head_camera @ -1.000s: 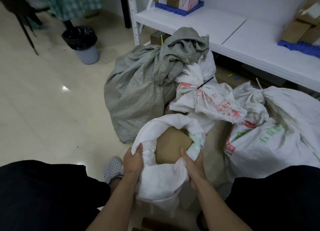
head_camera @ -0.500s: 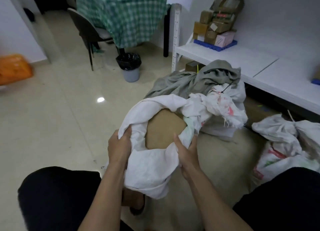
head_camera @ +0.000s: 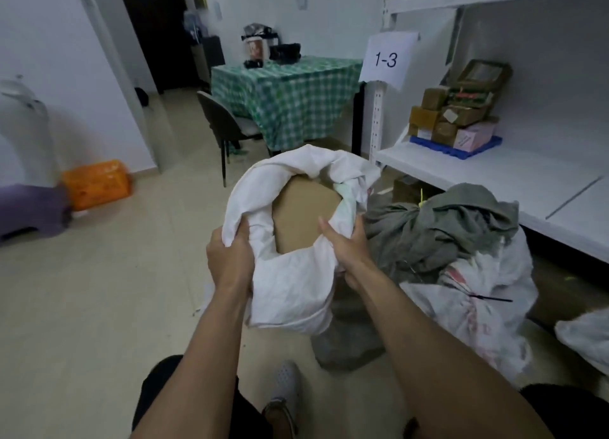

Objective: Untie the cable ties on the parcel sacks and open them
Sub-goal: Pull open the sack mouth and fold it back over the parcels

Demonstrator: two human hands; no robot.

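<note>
I've got the white sack [head_camera: 290, 284] up off the floor, right in the middle of my view, mouth facing me and already open, with no tie on it that I can see. A brown box [head_camera: 301, 218] shows flat inside the opening. My left hand [head_camera: 230, 257] grips the rim on the left, fingers curled into a bunch of the cloth; my right hand [head_camera: 349, 247] grips the right rim, thumb laid over the edge. I'm holding both sides apart, I'd say, so the mouth stays wide and the box doesn't slide out.

Just right of it sits the grey sack [head_camera: 441, 231], neck bunched at the top with a yellow tie [head_camera: 421, 196] sticking up behind it, so that one looks to be still shut. Nearer and lower right, another white sack with red print [head_camera: 478, 307] has a black tie [head_camera: 491, 298] jutting out to the right of its gathered neck; that's closed too. A bit of one more white sack [head_camera: 583, 336] peeks in at the right edge.

So this one reads as done, and those two still need cutting loose.

Behind the sacks on the right runs the white shelf [head_camera: 487, 172], with a stack of small boxes [head_camera: 454, 116] on it and a sign [head_camera: 387, 60] reading 1-3 on its post. Far back there's a table under green check cloth [head_camera: 283, 99] with a chair [head_camera: 224, 125] pulled up, and an orange crate [head_camera: 97, 185] on the floor at far left.
</note>
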